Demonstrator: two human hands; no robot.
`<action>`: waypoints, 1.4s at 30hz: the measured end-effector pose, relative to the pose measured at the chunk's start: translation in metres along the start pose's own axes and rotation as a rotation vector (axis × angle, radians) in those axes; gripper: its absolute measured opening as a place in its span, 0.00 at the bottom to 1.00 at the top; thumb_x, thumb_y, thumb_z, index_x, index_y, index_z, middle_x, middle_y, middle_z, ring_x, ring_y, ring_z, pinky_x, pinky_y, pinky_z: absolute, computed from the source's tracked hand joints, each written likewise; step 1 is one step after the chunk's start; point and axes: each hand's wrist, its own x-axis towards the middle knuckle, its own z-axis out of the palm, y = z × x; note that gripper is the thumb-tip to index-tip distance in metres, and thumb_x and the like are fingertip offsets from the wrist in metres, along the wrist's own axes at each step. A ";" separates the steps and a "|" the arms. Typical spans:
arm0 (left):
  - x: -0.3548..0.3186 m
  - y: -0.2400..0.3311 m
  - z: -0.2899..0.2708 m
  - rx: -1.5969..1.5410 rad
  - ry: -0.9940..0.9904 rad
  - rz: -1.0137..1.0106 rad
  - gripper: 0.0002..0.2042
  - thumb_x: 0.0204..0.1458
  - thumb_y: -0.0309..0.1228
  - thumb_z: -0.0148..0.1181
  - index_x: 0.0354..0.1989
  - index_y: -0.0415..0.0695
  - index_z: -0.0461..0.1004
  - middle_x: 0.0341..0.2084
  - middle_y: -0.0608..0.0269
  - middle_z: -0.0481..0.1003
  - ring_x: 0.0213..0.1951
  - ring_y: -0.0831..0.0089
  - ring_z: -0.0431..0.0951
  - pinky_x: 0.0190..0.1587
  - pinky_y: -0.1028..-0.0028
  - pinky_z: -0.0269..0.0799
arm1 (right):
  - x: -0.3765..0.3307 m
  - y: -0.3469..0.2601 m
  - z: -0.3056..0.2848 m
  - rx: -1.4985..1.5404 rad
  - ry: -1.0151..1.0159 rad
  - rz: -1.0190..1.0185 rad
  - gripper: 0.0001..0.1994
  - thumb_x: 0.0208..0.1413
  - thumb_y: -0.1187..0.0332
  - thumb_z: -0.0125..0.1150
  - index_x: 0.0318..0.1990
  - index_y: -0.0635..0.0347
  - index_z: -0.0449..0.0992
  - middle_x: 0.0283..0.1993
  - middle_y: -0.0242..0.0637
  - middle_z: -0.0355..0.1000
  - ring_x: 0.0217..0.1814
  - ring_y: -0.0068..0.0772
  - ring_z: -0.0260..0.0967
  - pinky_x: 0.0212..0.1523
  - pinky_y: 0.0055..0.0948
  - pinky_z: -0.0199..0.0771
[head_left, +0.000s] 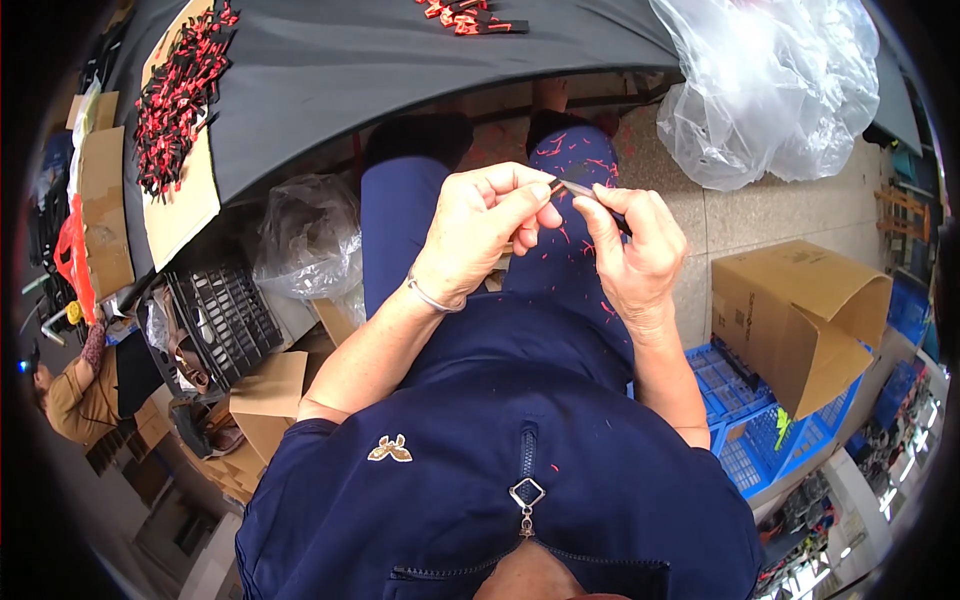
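**Two hands, one tiny piece, and red bits everywhere**

So both hands are meeting just above the lap. The left hand [478, 225] is angling up from the lower left, thumb and index pinching, the other fingers curling under. Its grip is closing on one small black piece [557, 186], so that's sitting right at the fingertips, between the hands. The right hand [645, 240] is mirroring it from the lower right, thumb out front, fingers folding around one slim metal-tipped tool [578, 188]. Tip and piece are nearly meeting; can't tell if they're touching.

One bracelet [432, 295] is circling the left wrist. Red snippets [557, 152] are littering the navy trousers [402, 205], way too many to count.

Further out, the bench [320, 85] is carrying two batches of black-and-red pieces: one big heap [185, 110] lying on a cardboard sheet [183, 228] at left, and one smaller cluster [468, 17] at the far edge. Two clear plastic bags are showing, one bulging at upper right [770, 95], one slumping at left [312, 240]. One open cardboard box [765, 305] is resting on blue crates [745, 455]. One other person [82, 405] is showing at far left.
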 end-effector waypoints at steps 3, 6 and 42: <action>0.000 -0.002 0.000 -0.050 0.002 -0.019 0.09 0.55 0.30 0.56 0.38 0.37 0.75 0.23 0.65 0.76 0.20 0.88 0.69 0.22 0.87 0.65 | -0.005 0.001 0.004 0.352 -0.007 0.350 0.10 0.45 0.72 0.69 0.34 0.62 0.74 0.25 0.31 0.72 0.24 0.21 0.66 0.25 0.21 0.67; -0.002 -0.004 0.004 -0.054 0.013 -0.004 0.09 0.55 0.30 0.56 0.40 0.38 0.73 0.23 0.66 0.75 0.20 0.88 0.69 0.22 0.88 0.63 | 0.004 -0.014 0.003 0.730 -0.022 0.679 0.11 0.47 0.74 0.68 0.38 0.64 0.72 0.27 0.28 0.72 0.27 0.14 0.65 0.28 0.17 0.66; -0.002 -0.013 -0.018 -0.125 0.035 -0.050 0.07 0.52 0.27 0.56 0.37 0.37 0.75 0.23 0.60 0.78 0.18 0.84 0.71 0.21 0.85 0.66 | -0.007 -0.005 0.007 0.317 -0.081 0.341 0.12 0.44 0.69 0.70 0.35 0.61 0.75 0.28 0.35 0.73 0.29 0.27 0.71 0.31 0.24 0.70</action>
